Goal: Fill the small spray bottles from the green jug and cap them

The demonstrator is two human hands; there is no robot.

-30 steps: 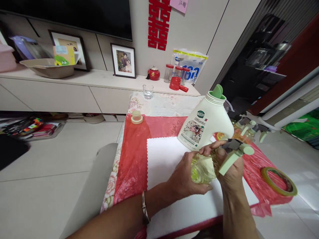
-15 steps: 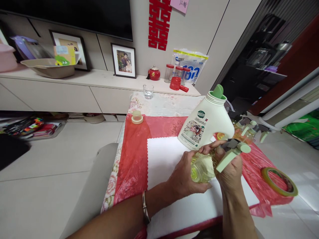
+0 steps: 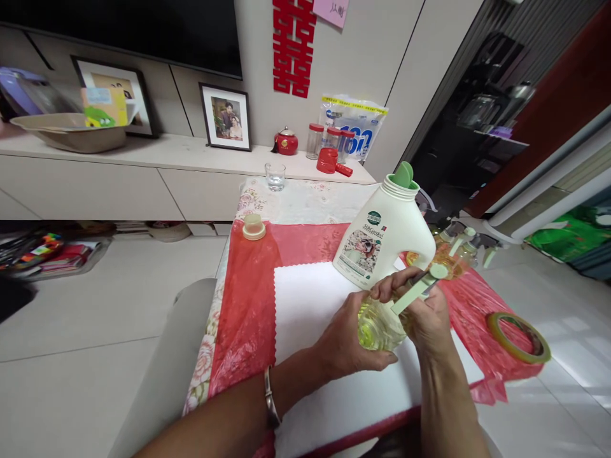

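A clear spray bottle (image 3: pixel 380 327) with yellowish liquid is tilted over the white mat, its bottom toward the left. My left hand (image 3: pixel 351 337) is closed around the bottle's body. My right hand (image 3: pixel 422 312) wraps its neck and spray head, with the pale green trigger (image 3: pixel 413 296) sticking out past the fingers; the grip on the neck is partly hidden. Just behind my hands stands a white detergent jug (image 3: pixel 398 222), upright and uncapped, with a green pour spout on top. The pale jug cap (image 3: pixel 254 227) lies at the table's left.
The white mat (image 3: pixel 305 292) lies over red plastic sheeting (image 3: pixel 243 299). A tape roll (image 3: pixel 519 337) sits at right, near more spray bottles (image 3: pixel 458 251). A glass of water (image 3: pixel 275 177) stands at the back, before the cabinet.
The view has shifted slightly, so everything sits a little further left. My right hand has turned at the bottle's neck, and the trigger points at a different angle.
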